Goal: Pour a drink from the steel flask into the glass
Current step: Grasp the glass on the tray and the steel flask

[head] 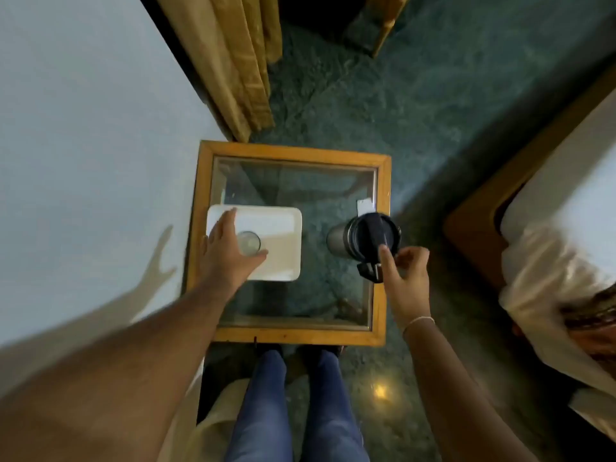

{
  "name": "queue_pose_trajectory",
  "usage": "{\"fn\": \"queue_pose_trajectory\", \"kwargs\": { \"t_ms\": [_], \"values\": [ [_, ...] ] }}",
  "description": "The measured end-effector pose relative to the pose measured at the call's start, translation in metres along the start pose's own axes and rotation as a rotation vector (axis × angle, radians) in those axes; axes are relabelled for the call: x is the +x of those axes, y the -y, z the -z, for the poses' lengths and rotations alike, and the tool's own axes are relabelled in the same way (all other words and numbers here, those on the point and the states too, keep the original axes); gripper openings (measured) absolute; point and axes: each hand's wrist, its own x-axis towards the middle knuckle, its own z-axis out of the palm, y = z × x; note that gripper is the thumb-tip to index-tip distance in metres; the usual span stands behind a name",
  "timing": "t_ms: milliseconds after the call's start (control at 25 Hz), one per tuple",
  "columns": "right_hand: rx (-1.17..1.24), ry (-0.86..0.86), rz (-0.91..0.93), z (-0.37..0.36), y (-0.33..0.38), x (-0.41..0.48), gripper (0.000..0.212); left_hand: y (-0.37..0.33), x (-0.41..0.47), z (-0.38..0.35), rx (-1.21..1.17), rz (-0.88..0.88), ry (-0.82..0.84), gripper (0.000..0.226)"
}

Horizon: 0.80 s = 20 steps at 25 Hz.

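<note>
A clear glass (250, 242) stands upright on a white tray (280, 225) at the left of a small glass-topped table. My left hand (226, 253) curls around the glass from the left, thumb under its near side. A steel flask (336, 241) with a dark lid (370, 233) stands at the table's right edge. My right hand (405, 271) is at the lid's near side, fingers pinched on the flask's dark strap or handle (368, 271).
The table has a wooden frame (293, 336) and see-through top over green carpet. A pale wall lies to the left, curtains (233, 61) beyond the table, a bed with white bedding (550, 261) to the right. My legs stand just before the table.
</note>
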Motion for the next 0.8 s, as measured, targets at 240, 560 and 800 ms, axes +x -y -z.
{"fn": "queue_pose_trajectory", "kwargs": {
  "t_ms": [240, 560, 800],
  "values": [
    [0.355, -0.016, -0.108, -0.035, -0.039, 0.030, 0.049, 0.037, 0.035, -0.042, -0.104, 0.144, -0.006, 0.112],
    [0.519, -0.002, -0.005, -0.050, -0.069, 0.033, 0.043, 0.060, 0.054, -0.084, -0.249, 0.203, 0.024, 0.088],
    [0.473, 0.221, 0.039, -0.045, -0.080, 0.039, 0.084, 0.058, 0.068, -0.099, -0.298, 0.215, -0.042, 0.079]
  ]
}}
